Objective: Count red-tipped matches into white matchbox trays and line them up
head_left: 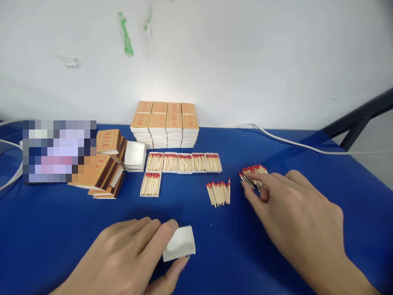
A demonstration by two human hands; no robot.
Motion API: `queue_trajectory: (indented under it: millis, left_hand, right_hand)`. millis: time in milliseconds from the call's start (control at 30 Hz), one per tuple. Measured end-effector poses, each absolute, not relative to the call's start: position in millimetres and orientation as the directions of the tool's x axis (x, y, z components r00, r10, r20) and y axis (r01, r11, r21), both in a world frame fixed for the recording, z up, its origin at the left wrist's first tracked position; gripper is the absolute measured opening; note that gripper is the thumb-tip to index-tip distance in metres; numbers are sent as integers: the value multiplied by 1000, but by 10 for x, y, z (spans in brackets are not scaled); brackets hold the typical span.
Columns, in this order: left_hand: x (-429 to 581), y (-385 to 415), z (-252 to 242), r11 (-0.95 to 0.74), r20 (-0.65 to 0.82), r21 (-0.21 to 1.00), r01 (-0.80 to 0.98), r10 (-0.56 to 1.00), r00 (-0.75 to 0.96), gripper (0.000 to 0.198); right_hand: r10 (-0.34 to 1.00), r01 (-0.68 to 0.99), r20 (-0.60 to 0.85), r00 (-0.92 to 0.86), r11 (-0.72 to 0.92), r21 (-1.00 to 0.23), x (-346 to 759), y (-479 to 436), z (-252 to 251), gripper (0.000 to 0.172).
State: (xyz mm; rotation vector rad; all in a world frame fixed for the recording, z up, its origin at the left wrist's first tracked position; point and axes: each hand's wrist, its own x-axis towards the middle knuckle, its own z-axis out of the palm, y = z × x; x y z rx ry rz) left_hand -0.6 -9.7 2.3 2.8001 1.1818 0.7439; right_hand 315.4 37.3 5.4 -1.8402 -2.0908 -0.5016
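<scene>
My left hand (135, 254) holds a small white matchbox tray (181, 242) near the table's front, thumb at its lower edge and fingers at its upper left. The tray's inside shows no matches. To the right, my right hand (297, 213) has thumb and index finger closed together on matches at the left edge of a red-tipped match pile (254, 168). Its other fingers are curled and partly hidden. Between the hands lies a smaller group of loose matches (218, 193), side by side. A filled tray (150, 184) sits farther left, below a row of several filled trays (184, 163).
Stacked closed matchboxes (166, 123) stand against the white wall. At left are stacked white trays (135, 157), orange box sleeves (98, 170) and a blurred-out device (58, 151). A white cable (285, 142) runs along the back right of the blue table (353, 184).
</scene>
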Motion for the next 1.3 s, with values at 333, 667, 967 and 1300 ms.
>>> queue_trajectory:
  millis: [333, 667, 967, 1300]
  left_hand:
    - [5, -83, 11, -715, 408, 209, 667, 684, 605, 15]
    - [21, -64, 8, -719, 425, 211, 662, 677, 601, 14]
    - [18, -85, -3, -710, 445, 189, 679, 678, 585, 15]
    - [20, -102, -22, -696, 454, 186, 693, 687, 568, 17]
  right_hand:
    - [878, 994, 466, -108, 110, 23, 3158, 368, 49, 45]
    - [867, 993, 483, -118, 110, 45, 3163, 369, 59, 45]
    - [862, 994, 495, -111, 89, 68, 3147, 366, 101, 35]
    - [880, 995, 465, -93, 92, 25, 3165, 376, 85, 38]
